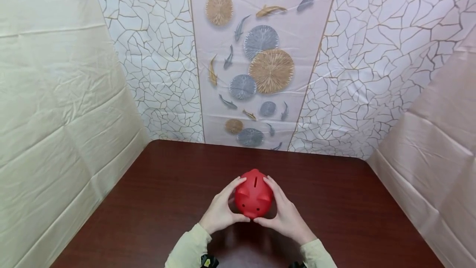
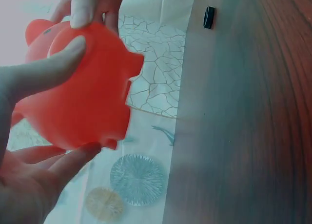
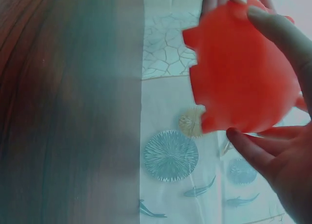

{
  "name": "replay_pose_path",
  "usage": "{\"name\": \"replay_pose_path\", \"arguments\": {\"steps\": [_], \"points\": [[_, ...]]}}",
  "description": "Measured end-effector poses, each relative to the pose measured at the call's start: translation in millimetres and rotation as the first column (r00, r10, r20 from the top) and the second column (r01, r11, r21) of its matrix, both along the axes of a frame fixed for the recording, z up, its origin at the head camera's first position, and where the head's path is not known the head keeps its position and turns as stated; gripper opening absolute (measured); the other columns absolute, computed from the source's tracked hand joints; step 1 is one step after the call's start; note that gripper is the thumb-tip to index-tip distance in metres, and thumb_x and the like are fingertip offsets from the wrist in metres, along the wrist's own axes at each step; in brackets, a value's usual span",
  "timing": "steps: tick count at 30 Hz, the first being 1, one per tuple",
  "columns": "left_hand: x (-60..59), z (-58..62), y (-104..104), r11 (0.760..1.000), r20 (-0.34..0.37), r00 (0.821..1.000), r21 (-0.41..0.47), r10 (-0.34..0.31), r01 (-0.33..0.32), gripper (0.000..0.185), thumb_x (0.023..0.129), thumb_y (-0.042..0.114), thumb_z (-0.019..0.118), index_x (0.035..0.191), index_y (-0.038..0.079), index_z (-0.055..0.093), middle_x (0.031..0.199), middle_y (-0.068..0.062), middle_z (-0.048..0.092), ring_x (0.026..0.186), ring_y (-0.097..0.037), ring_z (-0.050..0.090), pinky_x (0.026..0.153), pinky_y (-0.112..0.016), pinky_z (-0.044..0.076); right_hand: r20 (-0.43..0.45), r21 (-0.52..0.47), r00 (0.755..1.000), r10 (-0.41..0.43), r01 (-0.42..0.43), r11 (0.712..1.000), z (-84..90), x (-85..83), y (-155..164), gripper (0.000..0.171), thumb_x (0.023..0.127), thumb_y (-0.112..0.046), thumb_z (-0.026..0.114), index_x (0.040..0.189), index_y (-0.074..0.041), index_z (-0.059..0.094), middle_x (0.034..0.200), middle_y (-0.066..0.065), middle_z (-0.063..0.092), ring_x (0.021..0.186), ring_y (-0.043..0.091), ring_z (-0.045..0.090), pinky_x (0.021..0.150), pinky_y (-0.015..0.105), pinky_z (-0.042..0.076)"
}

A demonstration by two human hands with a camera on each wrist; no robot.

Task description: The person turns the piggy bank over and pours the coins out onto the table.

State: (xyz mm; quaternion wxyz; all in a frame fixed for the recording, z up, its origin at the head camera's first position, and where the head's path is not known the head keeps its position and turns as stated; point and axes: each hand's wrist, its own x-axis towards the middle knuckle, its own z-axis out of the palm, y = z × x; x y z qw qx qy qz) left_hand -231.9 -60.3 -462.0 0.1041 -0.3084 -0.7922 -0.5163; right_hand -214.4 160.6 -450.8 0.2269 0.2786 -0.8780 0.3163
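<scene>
Glossy wood table, smooth piggy bank

Red piggy bank — dark wood-grain table.

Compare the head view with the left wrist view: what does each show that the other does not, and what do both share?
Only the head view shows the coin slot, both sleeves and the whole table. Only the left wrist view shows the piggy bank from its underside, with stubby feet, and a small black object. Both show the left hand and right hand gripping the bank, and the patterned backdrop.
</scene>
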Motion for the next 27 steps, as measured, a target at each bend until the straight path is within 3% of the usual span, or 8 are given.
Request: {"name": "replay_pose_path", "arguments": {"steps": [5,9,13,15,19,23,25,27], "points": [[0.6,-1.5,2,0.998,-0.06,0.998,0.048,0.033,-0.03,0.094,0.062,0.008,0.09,0.143,0.026,0.044,0.155,-0.005,0.037,0.133,-0.027,0.05,0.095,-0.037,0.054,-0.103,0.001,0.995,0.014,-0.013,1.0,-2.0,-1.5,-3,0.109,0.059,-0.024,0.094,0.148,-0.01,0.032,0.153,0.016,0.036,0.128,0.028,0.051,0.094,0.037,0.055],[1.0,-3.0,2,0.996,-0.199,0.978,0.068,0.068,-0.055,0.091,0.063,0.009,0.091,0.142,0.022,0.046,0.154,-0.008,0.039,0.131,-0.028,0.052,0.093,-0.035,0.055,-0.151,-0.01,0.988,0.034,-0.036,0.999,-3.8,-3.3,-4,0.109,0.058,-0.019,0.093,0.148,-0.006,0.032,0.154,0.018,0.033,0.131,0.027,0.048,0.099,0.021,0.049],[0.3,-2.6,2,0.992,-0.369,0.923,0.091,0.113,-0.085,0.086,0.064,0.013,0.09,0.139,0.018,0.048,0.151,-0.015,0.041,0.13,-0.03,0.051,0.093,-0.03,0.055,-0.208,-0.038,0.975,0.077,-0.086,0.996,-5.4,-5.6,-6,0.107,0.059,-0.016,0.092,0.146,-0.003,0.032,0.155,0.02,0.028,0.135,0.025,0.042,0.1,0.014,0.045],[-0.6,-2.1,0,0.991,-0.435,0.892,0.106,0.118,-0.08,0.084,0.065,0.012,0.09,0.139,0.017,0.049,0.151,-0.017,0.041,0.131,-0.03,0.051,0.094,-0.025,0.054,-0.256,-0.051,0.961,0.099,-0.116,0.992,-6.6,-6.6,-7,0.099,0.066,-0.02,0.089,0.144,-0.001,0.032,0.155,0.022,0.028,0.138,0.024,0.038,0.1,0.013,0.045],[-1.9,-1.6,-2,0.991,-0.557,0.823,0.129,0.111,-0.047,0.084,0.064,0.001,0.087,0.138,0.013,0.049,0.151,-0.019,0.04,0.135,-0.026,0.048,0.096,-0.022,0.051,-0.381,-0.073,0.914,0.139,-0.179,0.981,-8.0,-8.2,-10,0.075,0.084,-0.035,0.072,0.138,0.001,0.035,0.152,0.028,0.029,0.143,0.022,0.032,0.103,0.013,0.041],[-2.6,-3.6,-4,0.987,-0.634,0.761,0.152,0.139,-0.053,0.086,0.059,-0.008,0.083,0.136,0.007,0.047,0.152,-0.017,0.04,0.138,-0.02,0.045,0.097,-0.023,0.05,-0.495,-0.07,0.856,0.152,-0.213,0.974,-5.5,-9.0,-15,0.059,0.092,-0.039,0.06,0.131,-0.001,0.039,0.149,0.03,0.031,0.145,0.023,0.029,0.106,0.015,0.038],[-2.1,-5.6,-4,0.984,-0.635,0.757,0.165,0.155,-0.063,0.088,0.057,-0.009,0.083,0.135,0.005,0.046,0.152,-0.015,0.04,0.14,-0.018,0.043,0.097,-0.023,0.05,-0.528,-0.061,0.836,0.15,-0.213,0.975,-4.3,-8.7,-17,0.054,0.094,-0.038,0.058,0.129,-0.002,0.04,0.149,0.029,0.032,0.145,0.024,0.03,0.106,0.016,0.038],[-1.5,-8.3,-3,0.982,-0.618,0.768,0.172,0.165,-0.073,0.089,0.057,-0.008,0.084,0.135,0.005,0.045,0.153,-0.014,0.04,0.14,-0.017,0.043,0.097,-0.024,0.05,-0.538,-0.051,0.83,0.144,-0.203,0.978,-4.1,-8.6,-17,0.052,0.095,-0.038,0.057,0.128,-0.003,0.04,0.148,0.029,0.033,0.145,0.023,0.031,0.106,0.016,0.038]]}}
